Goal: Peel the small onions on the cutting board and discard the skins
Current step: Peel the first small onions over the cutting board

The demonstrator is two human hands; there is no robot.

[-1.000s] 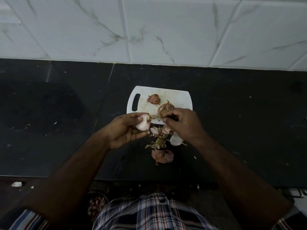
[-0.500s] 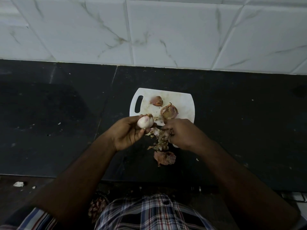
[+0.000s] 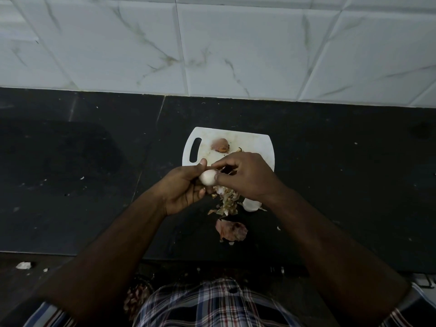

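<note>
The peeled onion (image 3: 208, 177) sits just below the near edge of the cutting board (image 3: 250, 143), cradled in the left hand (image 3: 182, 188) and touched from the right by the right hand (image 3: 245, 177). One unpeeled onion (image 3: 220, 145) lies on the cutting board, beyond both hands. A pile of skins (image 3: 227, 202) lies on the black counter (image 3: 94, 185) just nearer than the board, with a large skin piece (image 3: 231, 230) nearer still. A second peeled onion (image 3: 251, 205) beside the pile is partly hidden by the right wrist. The right hand covers the board's near part; what lies beneath cannot be determined. Left hand: fingers curled around the onion. Right hand: thumb and forefinger narrowed, pinching at the onion's surface.
</note>
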